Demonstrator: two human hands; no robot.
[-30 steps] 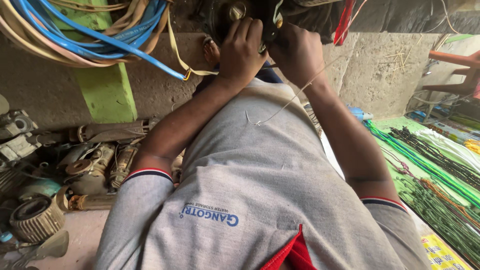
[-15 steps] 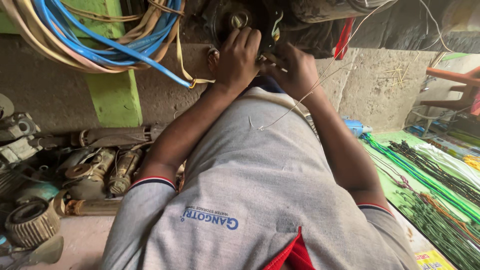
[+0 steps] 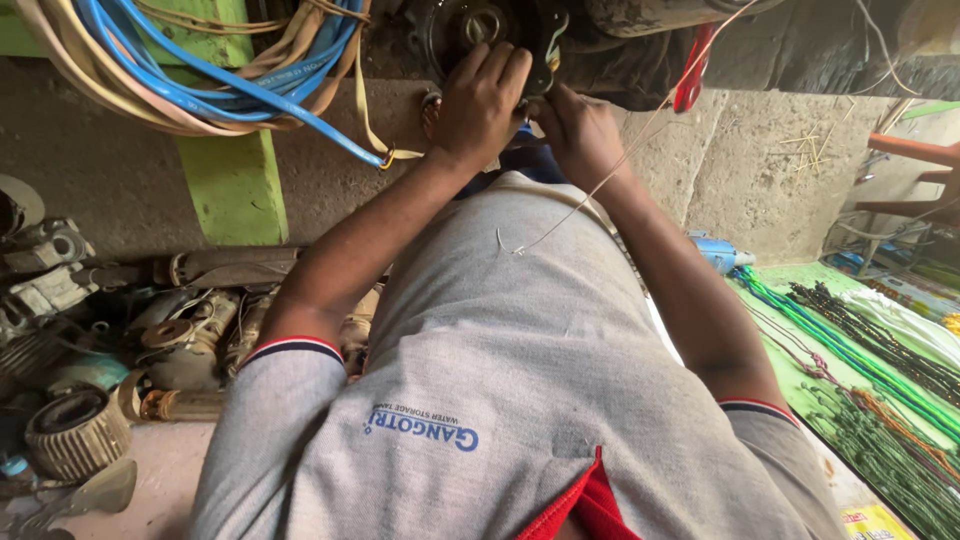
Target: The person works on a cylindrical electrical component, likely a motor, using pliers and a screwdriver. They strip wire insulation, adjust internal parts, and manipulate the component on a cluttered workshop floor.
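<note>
repair workshop, old motor parts (image 3: pixel 150 350), cable coils (image 3: pixel 200 70)

Both hands, the left hand (image 3: pixel 478 105) and the right hand (image 3: pixel 580 135), touch a round dark metal part (image 3: pixel 480 25) far up. Blue wires (image 3: pixel 200 70) hang at the left.

The bare concrete floor (image 3: pixel 130 215) carries most of what shows. On its left side lies a heap of old metal machine parts (image 3: pixel 180 340), rusty and grey, packed close together, with a ribbed round wheel (image 3: pixel 75 432) just below them. A green post (image 3: pixel 232 185) stands on the floor beside the heap. On the right, a green mat (image 3: pixel 800 375) lies flat, and bundles of green wire (image 3: pixel 850 350) and dark wire (image 3: pixel 880 345) rest on it in long rows.
</note>
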